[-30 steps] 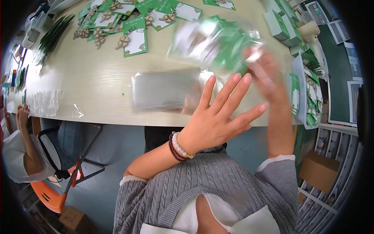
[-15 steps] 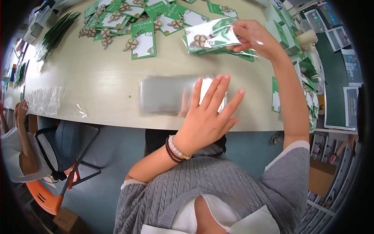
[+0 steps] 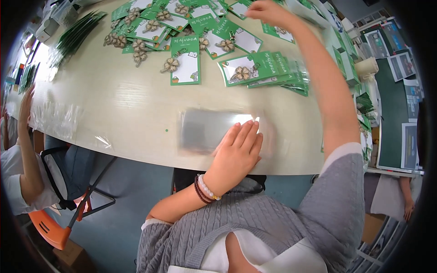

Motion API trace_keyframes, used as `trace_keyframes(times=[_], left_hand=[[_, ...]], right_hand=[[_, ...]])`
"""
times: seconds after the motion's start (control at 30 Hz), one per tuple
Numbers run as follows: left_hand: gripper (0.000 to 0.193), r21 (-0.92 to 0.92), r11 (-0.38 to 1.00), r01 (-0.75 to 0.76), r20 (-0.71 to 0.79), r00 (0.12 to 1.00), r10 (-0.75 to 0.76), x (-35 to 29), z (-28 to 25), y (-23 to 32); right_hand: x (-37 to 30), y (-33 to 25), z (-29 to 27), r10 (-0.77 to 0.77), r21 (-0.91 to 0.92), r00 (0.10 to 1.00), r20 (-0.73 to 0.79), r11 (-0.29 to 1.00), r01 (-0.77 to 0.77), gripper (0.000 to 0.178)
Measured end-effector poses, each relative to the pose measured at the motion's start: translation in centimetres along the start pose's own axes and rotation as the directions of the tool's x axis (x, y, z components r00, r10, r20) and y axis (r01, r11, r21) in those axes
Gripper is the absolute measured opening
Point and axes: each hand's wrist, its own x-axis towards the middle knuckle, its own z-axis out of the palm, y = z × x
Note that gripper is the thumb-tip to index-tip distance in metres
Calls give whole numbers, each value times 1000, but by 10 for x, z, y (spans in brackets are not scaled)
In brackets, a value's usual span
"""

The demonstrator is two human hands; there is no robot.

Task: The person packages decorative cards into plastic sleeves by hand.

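Note:
My left hand, with beaded bracelets on the wrist, lies with fingers outstretched on the right end of a stack of clear plastic sleeves. My right hand reaches to the far side of the table, fingers loosely bent, with nothing visible in it. Its fingertips are beside a green card; whether they touch it I cannot tell. Between the hands, a small fanned pile of sleeved green-and-white cards carries a clover-shaped metal keychain on top.
Loose cards with clover keychains are heaped at the far middle. Sleeved green packs fan out at the far left, above clear bags. Green boxes line the right side. Another person's arm is at the left.
My right hand has let go of the sleeved card, now on the small pile, and moved farther away. My left hand has come down flat on the sleeves. The whole view has shifted.

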Motion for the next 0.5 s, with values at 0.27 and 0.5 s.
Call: trace_keyframes(times=[0.27,0.5], left_hand=[[38,-26,999,-39,-93,995,37,0,6,-1],[36,-334,940,64,-202,970,-138,-1,0,-4]], right_hand=[[67,-16,37,575,-332,804,150,796,-507,66],[50,-127,-18,585,-496,804,104,732,-468,18]])
